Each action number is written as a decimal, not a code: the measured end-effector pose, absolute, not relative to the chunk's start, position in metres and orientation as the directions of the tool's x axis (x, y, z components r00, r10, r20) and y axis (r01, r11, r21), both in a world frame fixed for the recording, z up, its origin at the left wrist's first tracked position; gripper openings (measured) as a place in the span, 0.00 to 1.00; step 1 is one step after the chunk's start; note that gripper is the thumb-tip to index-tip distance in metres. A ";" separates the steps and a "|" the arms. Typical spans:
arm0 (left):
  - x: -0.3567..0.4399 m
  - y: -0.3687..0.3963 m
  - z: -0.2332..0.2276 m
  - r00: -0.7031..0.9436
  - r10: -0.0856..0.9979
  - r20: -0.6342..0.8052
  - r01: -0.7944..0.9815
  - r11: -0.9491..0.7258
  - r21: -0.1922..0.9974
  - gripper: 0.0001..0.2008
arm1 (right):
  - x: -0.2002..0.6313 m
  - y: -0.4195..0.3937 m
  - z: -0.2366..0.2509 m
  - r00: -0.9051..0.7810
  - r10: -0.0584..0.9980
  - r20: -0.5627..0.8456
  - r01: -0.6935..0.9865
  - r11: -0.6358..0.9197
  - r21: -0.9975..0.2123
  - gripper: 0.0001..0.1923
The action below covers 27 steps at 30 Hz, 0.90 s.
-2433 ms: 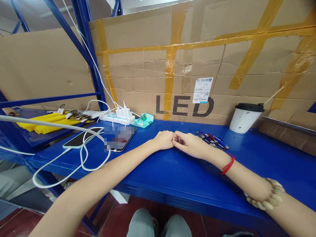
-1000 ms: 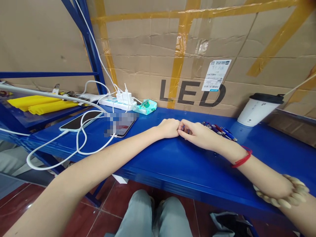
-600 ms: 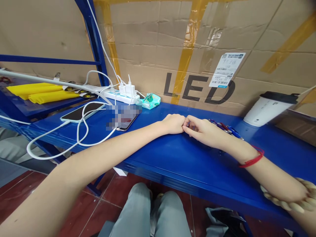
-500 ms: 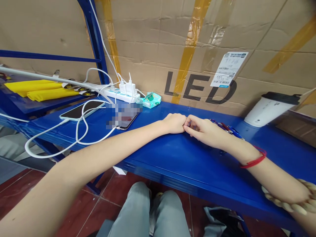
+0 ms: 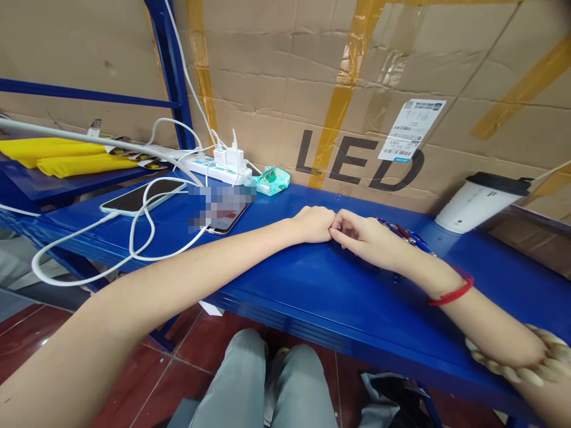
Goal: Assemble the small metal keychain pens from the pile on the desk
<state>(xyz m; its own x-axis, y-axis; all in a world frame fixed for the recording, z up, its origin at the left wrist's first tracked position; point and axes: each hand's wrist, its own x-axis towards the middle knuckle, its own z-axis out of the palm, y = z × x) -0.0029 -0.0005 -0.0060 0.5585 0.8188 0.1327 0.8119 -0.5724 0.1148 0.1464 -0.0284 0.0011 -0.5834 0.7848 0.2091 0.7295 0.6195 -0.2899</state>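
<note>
My left hand (image 5: 316,224) rests on the blue tabletop (image 5: 285,285), closed into a fist with its back upward. Whatever may be inside the fist is hidden. My right hand (image 5: 363,236) meets it, its fingers curled and the fingertips touching the left fist. I cannot make out what, if anything, is between those fingers. Several pens (image 5: 413,236), blue and red, lie just behind my right hand and are partly covered by it. A red string bracelet (image 5: 452,292) circles the right wrist, and a beaded bracelet (image 5: 520,359) sits farther up that forearm.
Two phones with white cables lie at left, one being the pale-cased phone (image 5: 143,196). Behind them are a white power strip (image 5: 214,171) and a turquoise tissue pack (image 5: 273,181). A lidded paper cup (image 5: 477,205) stands right. Taped cardboard (image 5: 267,77) backs the table.
The view has shifted slightly, moving the cup and right forearm a little left in the picture. Both hands keep the same pose, in contact with each other.
</note>
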 end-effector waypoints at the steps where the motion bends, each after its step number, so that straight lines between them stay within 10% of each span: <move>1: -0.003 0.000 -0.006 0.560 0.818 0.133 0.811 -0.573 0.114 0.12 | 0.146 -0.029 0.001 -0.587 0.781 0.212 0.725 0.624 -0.291 0.08; 27: -0.004 0.000 -0.005 0.547 0.827 0.131 0.827 -0.558 0.068 0.12 | 0.147 -0.030 0.003 -0.620 0.749 0.233 0.696 0.662 -0.279 0.06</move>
<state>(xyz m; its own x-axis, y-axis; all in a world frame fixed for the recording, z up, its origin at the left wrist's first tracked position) -0.0038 0.0002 -0.0055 0.5470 0.8269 0.1305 0.8271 -0.5579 0.0681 0.1474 -0.0299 0.0035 -0.6196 0.7495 0.2333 0.6958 0.6619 -0.2787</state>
